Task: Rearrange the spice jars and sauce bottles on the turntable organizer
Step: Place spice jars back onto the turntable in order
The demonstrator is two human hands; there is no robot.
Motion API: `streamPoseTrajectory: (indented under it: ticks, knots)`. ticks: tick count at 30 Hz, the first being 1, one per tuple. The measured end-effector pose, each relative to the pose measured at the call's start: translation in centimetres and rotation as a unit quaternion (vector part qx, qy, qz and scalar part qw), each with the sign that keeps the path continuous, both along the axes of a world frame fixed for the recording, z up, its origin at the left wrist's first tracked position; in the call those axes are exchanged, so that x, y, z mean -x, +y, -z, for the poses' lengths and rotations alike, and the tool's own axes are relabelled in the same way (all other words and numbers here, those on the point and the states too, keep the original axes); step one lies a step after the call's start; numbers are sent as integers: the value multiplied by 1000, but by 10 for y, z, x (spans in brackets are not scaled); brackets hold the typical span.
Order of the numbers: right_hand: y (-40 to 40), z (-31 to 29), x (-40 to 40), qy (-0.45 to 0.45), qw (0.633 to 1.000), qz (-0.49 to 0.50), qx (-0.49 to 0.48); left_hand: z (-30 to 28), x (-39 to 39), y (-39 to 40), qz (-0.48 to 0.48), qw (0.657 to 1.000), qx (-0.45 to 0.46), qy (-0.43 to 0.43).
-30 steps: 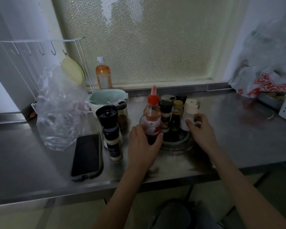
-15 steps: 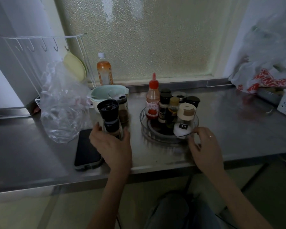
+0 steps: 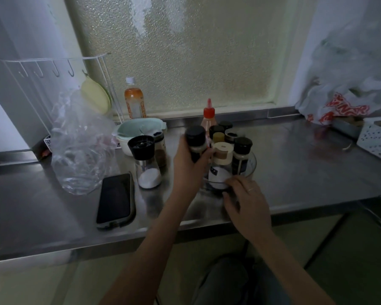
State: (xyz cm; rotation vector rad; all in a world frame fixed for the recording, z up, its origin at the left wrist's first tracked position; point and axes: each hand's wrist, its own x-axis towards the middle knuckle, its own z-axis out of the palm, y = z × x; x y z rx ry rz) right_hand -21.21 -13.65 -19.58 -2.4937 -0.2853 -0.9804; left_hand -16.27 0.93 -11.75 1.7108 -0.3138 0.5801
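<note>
A clear round turntable point(image 3: 252, 160) stands on the steel counter, holding a red-capped sauce bottle point(image 3: 209, 119), a white-lidded jar point(image 3: 221, 160), a black-lidded jar point(image 3: 241, 154) and several more jars behind them. My left hand point(image 3: 188, 167) is shut on a black-capped spice jar point(image 3: 195, 139), held just above the turntable's left edge. My right hand point(image 3: 245, 200) rests on the turntable's near rim, fingers curled against it. A salt grinder point(image 3: 144, 161) with a black top stands on the counter to the left, a brown spice jar point(image 3: 160, 150) behind it.
A phone point(image 3: 116, 200) lies near the counter's front edge. A crumpled clear bag point(image 3: 81, 146), a pale green bowl point(image 3: 139, 130), an orange drink bottle point(image 3: 134, 102) and a wire rack point(image 3: 53, 69) stand at back left. Plastic bags point(image 3: 348, 84) and a white basket point(image 3: 378, 137) are at right.
My left hand left the sauce bottle, went to the jars by the grinder, took a black-capped jar and carried it right to the turntable. The sauce bottle now stands at the back.
</note>
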Motion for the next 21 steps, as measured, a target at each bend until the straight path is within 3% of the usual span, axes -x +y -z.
streamPoseTrajectory:
  ticks: [6, 10, 12, 14, 17, 21]
  knots:
    - [12, 2, 3, 27, 999, 2, -27, 30, -21, 2, 41, 996, -66, 53]
    - [7, -4, 5, 28, 997, -42, -55, 32, -13, 9, 56, 993, -98, 36]
    - [-5, -9, 4, 7, 993, -49, -103, 33, -3, 18, -6, 995, -96, 4]
    - [-25, -12, -2, -18, 988, 7, -154, 32, 8, 32, -141, 987, -63, -37]
    - [-50, -17, -16, 48, 988, 73, -127, 27, 13, 57, -311, 948, -38, -59]
    - [-52, -17, -26, 117, 988, 90, -53, 22, -1, 75, -304, 951, -39, 48]
